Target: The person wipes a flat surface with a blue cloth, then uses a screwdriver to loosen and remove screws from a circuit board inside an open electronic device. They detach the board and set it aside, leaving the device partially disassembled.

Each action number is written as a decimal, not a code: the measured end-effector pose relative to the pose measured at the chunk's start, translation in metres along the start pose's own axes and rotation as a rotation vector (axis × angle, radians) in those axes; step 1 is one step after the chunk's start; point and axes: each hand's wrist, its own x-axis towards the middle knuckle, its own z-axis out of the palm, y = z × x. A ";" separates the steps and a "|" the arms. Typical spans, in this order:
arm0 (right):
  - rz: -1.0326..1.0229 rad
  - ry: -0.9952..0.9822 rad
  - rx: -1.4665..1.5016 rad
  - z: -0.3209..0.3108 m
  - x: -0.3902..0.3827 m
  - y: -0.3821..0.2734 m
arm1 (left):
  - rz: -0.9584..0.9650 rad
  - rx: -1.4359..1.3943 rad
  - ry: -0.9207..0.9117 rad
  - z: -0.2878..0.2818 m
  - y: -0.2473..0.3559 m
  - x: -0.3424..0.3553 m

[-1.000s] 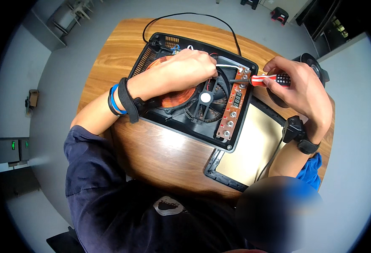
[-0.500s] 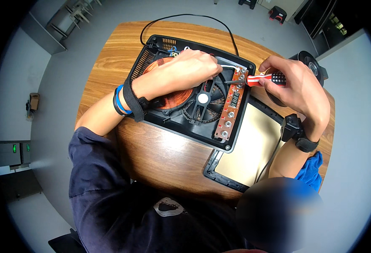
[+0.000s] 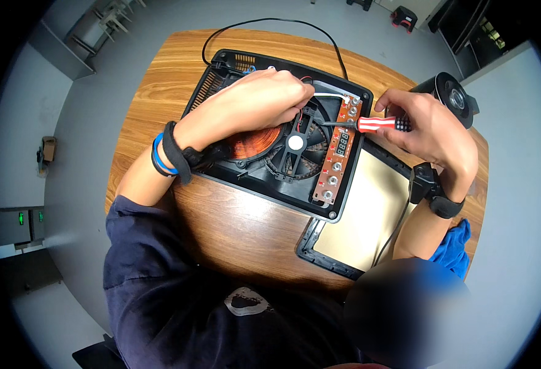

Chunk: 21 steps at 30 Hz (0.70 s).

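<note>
An opened induction cooker (image 3: 239, 171) lies on the wooden table, its copper coil (image 3: 253, 145), black cooling fan (image 3: 310, 151) and brown circuit board (image 3: 328, 178) exposed. My right hand (image 3: 435, 129) grips a screwdriver (image 3: 372, 124) with a red-and-white striped handle. Its shaft points left across the board, with the tip over the fan's upper part. Above the coil and fan's far edge, my left hand (image 3: 278, 97) is closed, fingers curled downward; what they pinch is hidden. Thin red wire (image 3: 300, 119) shows just below these fingers, and a white cable (image 3: 330, 95) runs to the board.
The cooker's detached panel (image 3: 359, 230) lies partly under its right side. A black round object (image 3: 452, 98) stands at the table's right, and a blue cloth (image 3: 453, 249) lies by my right forearm. The black power cord (image 3: 270, 19) loops behind the cooker.
My left hand has shifted slightly left, away from the board. The screwdriver has moved a little left, its tip going further over the fan.
</note>
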 end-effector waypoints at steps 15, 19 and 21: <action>0.091 -0.234 -0.163 0.025 0.025 -0.011 | 0.055 -0.018 -0.028 0.005 0.014 -0.050; 0.170 -0.237 -0.138 0.033 0.014 -0.009 | 0.191 0.013 0.050 0.015 0.006 -0.058; 0.223 -0.239 -0.107 0.034 0.004 -0.011 | 0.236 -0.032 0.118 0.020 0.002 -0.058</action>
